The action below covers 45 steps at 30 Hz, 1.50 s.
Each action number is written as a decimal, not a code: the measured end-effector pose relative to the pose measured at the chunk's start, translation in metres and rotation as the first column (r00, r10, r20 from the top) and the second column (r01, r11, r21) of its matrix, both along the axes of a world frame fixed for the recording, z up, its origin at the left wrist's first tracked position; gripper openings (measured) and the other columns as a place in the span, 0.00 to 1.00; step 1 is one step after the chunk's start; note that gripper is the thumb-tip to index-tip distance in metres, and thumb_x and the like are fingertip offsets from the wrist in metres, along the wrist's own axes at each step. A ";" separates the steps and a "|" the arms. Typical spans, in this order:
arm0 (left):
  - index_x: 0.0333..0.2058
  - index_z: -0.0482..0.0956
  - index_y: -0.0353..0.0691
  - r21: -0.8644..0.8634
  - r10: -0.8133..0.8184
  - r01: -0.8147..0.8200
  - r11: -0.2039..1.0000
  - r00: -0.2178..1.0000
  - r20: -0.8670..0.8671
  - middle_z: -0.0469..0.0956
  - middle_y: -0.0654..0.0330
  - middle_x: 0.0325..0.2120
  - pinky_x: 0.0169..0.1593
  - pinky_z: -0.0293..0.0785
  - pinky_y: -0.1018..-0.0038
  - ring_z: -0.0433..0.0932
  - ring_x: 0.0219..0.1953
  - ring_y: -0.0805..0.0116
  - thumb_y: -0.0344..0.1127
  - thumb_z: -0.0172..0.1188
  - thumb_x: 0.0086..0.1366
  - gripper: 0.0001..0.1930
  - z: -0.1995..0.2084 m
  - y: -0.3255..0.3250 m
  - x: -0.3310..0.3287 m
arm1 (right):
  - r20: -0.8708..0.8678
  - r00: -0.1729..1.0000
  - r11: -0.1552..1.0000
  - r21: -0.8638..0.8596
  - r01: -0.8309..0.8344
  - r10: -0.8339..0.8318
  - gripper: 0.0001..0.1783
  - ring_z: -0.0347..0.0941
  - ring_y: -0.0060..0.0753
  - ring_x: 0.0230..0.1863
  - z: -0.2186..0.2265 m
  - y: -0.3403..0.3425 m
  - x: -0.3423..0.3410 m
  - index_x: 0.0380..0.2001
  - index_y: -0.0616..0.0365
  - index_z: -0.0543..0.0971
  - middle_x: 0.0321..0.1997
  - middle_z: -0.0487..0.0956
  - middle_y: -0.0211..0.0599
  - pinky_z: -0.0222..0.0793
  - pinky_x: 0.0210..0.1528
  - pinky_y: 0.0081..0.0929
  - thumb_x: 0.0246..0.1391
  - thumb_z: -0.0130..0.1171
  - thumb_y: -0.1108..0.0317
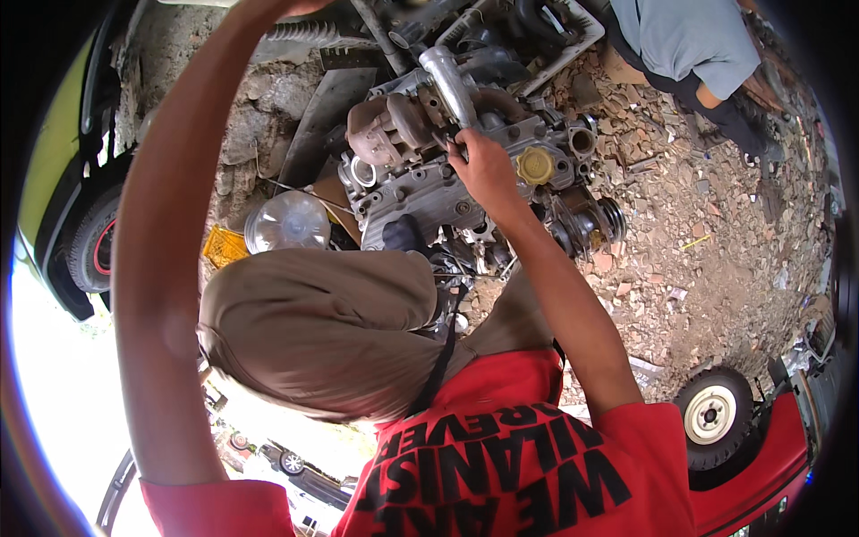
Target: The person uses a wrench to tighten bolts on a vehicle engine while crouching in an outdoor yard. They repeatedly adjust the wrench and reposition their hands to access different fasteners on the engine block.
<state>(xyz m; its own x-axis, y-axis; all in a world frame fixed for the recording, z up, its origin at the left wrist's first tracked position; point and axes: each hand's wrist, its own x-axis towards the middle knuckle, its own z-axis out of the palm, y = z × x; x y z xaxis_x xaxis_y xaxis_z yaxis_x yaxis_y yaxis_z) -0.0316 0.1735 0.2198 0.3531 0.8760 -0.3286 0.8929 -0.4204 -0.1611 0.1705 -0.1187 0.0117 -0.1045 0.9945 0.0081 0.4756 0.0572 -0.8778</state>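
Note:
An engine with a grey valve cover (420, 199) lies in front of me on the ground. My right hand (488, 170) is over it, fingers curled and closed beside the rusty turbocharger (385, 130). Its fingertips pinch at a small dark part I cannot make out, just below a silver metal pipe (447, 85). A yellow oil filler cap (535, 166) sits to the right of that hand. My left arm stretches far up the left side; only a sliver of my left hand (302, 7) shows at the top edge, its fingers cut off.
Behind the engine is a crate (573, 54) of metal parts. A clear plastic jug (288, 222) and a yellow basket (224, 246) stand to the left. Rubble covers the ground at right. Another person in a grey shirt (684, 40) is at the upper right; a loose-looking wheel (713, 416) is lower right.

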 end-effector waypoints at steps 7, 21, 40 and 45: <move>0.47 0.81 0.39 -0.140 0.250 -0.208 0.968 0.848 0.468 0.83 0.46 0.34 0.45 0.76 0.62 0.83 0.37 0.58 0.54 0.60 0.67 0.23 -0.016 -0.092 0.031 | 0.053 0.991 0.990 0.076 0.115 -0.119 0.10 0.78 0.54 0.34 -0.024 0.001 -0.012 0.36 0.56 0.73 0.34 0.80 0.45 0.74 0.36 0.46 0.60 0.61 0.63; 0.39 0.81 0.29 -0.685 0.712 -0.333 0.648 0.584 0.390 0.81 0.43 0.24 0.36 0.75 0.61 0.83 0.29 0.50 0.50 0.65 0.64 0.23 -0.130 -0.188 0.014 | -0.107 0.950 0.955 0.007 0.297 -0.295 0.11 0.80 0.46 0.32 -0.021 0.005 -0.053 0.37 0.58 0.79 0.36 0.81 0.38 0.75 0.30 0.36 0.52 0.69 0.68; 0.40 0.80 0.34 -0.381 0.470 -0.276 0.882 0.494 0.731 0.75 0.65 0.22 0.28 0.65 0.78 0.69 0.25 0.82 0.36 0.63 0.67 0.11 -0.195 -0.151 -0.034 | 0.021 0.921 0.916 0.112 0.385 -0.390 0.12 0.81 0.41 0.34 -0.017 0.010 -0.073 0.39 0.57 0.81 0.40 0.81 0.37 0.77 0.32 0.33 0.51 0.68 0.70; 0.40 0.80 0.33 -0.662 0.675 -0.215 0.718 0.448 0.587 0.78 0.58 0.27 0.34 0.69 0.75 0.71 0.28 0.74 0.35 0.64 0.65 0.11 -0.169 -0.134 -0.017 | -0.003 0.923 0.917 0.118 0.382 -0.384 0.11 0.81 0.41 0.33 -0.012 0.019 -0.069 0.38 0.57 0.80 0.39 0.80 0.37 0.77 0.31 0.34 0.51 0.68 0.71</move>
<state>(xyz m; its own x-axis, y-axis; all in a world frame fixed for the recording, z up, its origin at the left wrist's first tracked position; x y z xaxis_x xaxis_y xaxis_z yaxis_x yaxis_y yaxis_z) -0.0482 0.0397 0.0509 0.2553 0.8114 -0.5258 0.6299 0.2730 0.7271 0.1012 -0.0992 0.0002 0.2827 0.9509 0.1259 0.4986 -0.0336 -0.8662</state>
